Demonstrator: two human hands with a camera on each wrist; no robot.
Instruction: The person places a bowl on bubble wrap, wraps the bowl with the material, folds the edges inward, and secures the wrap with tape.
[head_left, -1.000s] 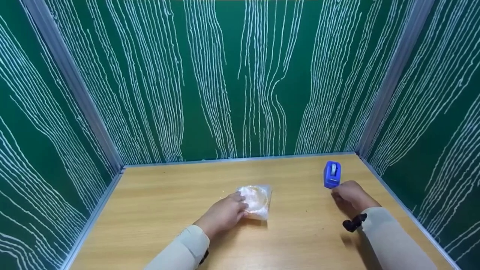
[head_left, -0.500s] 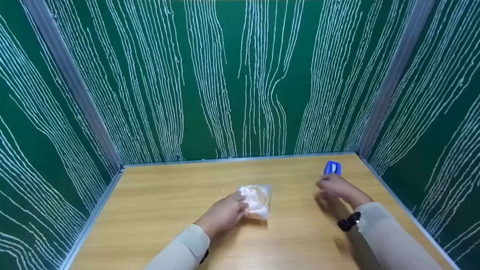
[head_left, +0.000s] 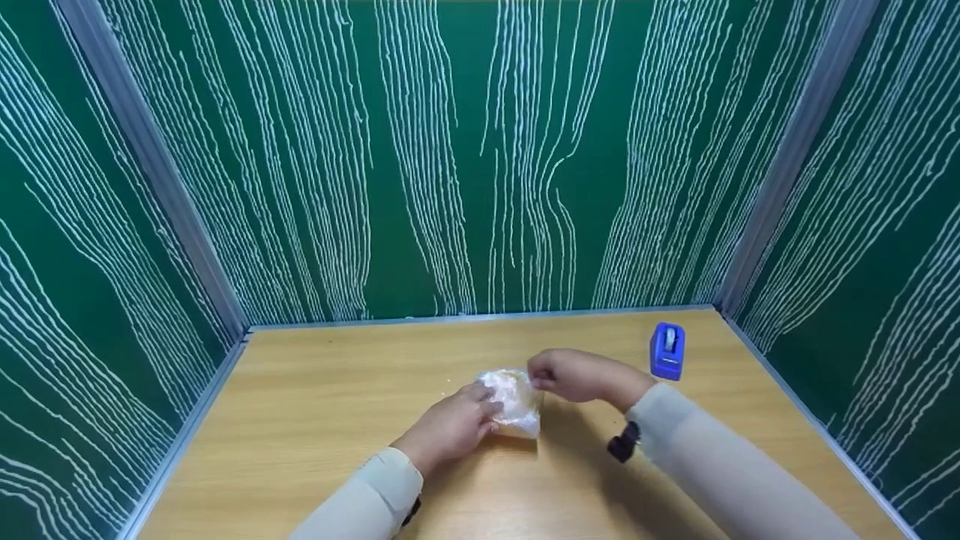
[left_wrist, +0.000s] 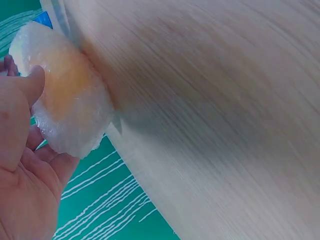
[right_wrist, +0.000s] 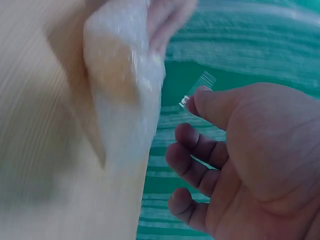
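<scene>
A bubble-wrapped packet, with something orange-yellow showing through, is on the wooden table in the head view. My left hand grips its left side; in the left wrist view the thumb presses on the bubble wrap and other fingers lie at its edge. My right hand is at the packet's upper right corner. Between its thumb and forefinger, a short strip of clear tape shows in the right wrist view. There the tape is apart from the packet. What the wrap encloses is not clearly visible.
A blue tape dispenser with a roll in it stands at the back right of the table. Green walls with white wavy lines enclose the table at the back and both sides.
My right hand has moved left from the tape dispenser to the packet, bringing the tape strip. The left hand keeps its hold on the packet, which has barely shifted.
</scene>
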